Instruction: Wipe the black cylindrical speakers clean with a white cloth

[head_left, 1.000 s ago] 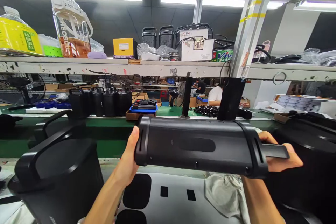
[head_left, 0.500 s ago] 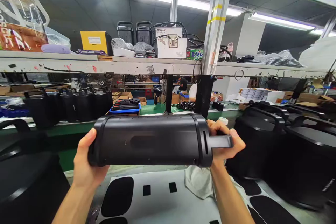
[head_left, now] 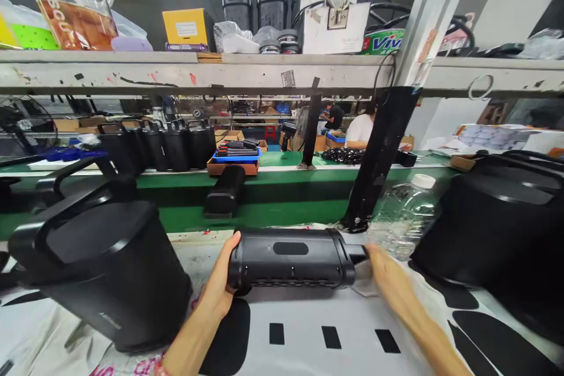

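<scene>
A black portable speaker (head_left: 282, 264) lies level across the middle, just above or against the sheet. Its oval panel faces up towards me, and a row of slots runs along its lower side. My left hand (head_left: 222, 273) grips its left end, thumb on top. At the right end, beside the handle (head_left: 356, 252), is my right hand (head_left: 388, 273), smeared by motion, its fingers mostly hidden. A pale cloth (head_left: 365, 282) hangs by that hand; whether the hand holds cloth or handle is unclear. Below lies a white sheet (head_left: 304, 358) with black pads (head_left: 277, 333).
Large black handled speakers stand close on the left (head_left: 118, 270) and right (head_left: 497, 229). A clear plastic bottle (head_left: 408, 205) is behind my right hand. Beyond runs a green bench (head_left: 282, 205) with a blue tray (head_left: 235, 157). A post (head_left: 383, 158) and a shelf (head_left: 264, 73) are ahead.
The speaker has moved lower and farther from me and turned, now showing its oval panel rather than the port side. My right hand has shifted from clasping the handle to its outer end. My view has tilted down.
</scene>
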{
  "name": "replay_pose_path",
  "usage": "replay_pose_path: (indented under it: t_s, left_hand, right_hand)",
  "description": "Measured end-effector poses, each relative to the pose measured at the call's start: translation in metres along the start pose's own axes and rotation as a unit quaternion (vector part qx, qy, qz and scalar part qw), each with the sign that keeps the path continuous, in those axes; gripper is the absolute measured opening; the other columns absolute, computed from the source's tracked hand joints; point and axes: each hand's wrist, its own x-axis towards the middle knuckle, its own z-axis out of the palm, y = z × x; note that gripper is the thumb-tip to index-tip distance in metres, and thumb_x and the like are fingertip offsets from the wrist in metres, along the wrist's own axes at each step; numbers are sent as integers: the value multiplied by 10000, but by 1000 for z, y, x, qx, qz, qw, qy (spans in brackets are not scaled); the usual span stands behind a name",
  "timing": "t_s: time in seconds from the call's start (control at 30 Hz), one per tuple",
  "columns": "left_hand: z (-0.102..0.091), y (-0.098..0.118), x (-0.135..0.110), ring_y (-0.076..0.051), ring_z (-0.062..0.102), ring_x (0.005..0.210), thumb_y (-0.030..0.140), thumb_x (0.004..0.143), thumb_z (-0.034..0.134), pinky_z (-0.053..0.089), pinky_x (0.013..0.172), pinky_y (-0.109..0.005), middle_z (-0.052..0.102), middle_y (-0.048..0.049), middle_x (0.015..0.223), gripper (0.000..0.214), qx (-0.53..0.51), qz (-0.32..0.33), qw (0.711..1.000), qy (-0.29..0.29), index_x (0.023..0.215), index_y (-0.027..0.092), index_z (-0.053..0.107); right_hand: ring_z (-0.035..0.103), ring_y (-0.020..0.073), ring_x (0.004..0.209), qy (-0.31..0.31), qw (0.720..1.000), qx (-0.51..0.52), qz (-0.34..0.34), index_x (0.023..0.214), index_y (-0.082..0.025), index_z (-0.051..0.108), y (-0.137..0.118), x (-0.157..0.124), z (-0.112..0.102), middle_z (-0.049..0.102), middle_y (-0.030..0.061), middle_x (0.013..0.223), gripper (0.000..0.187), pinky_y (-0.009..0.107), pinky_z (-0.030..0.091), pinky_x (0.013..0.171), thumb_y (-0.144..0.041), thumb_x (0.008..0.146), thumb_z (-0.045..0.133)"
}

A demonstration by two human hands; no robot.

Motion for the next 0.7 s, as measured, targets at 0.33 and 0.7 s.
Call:
replay_pose_path:
  t_s: [0.33, 0.7]
  left_hand:
    - [-6, 1, 10, -148, 623, 481, 507, 760, 721, 484, 445, -239, 689, 27, 587, 371, 43, -21, 999, -5, 948, 188, 703]
    - [-10, -5, 12, -240, 691, 998, 571, 732, 722, 550, 820, -310, 768, -48, 996, 529, 51, -10, 998, -30, 1124, 216, 697]
  right_hand:
    - [665, 275, 677, -11, 919, -353, -176, 731, -215, 633, -1, -13, -55, 691, 114, 734, 345, 388, 519, 628, -419, 843, 378]
    - [558, 325, 1221, -88, 824, -397, -395, 1262, -91, 617, -41, 16, 49, 598, 164, 1314, 499, 544, 423, 1018, -373, 994, 304]
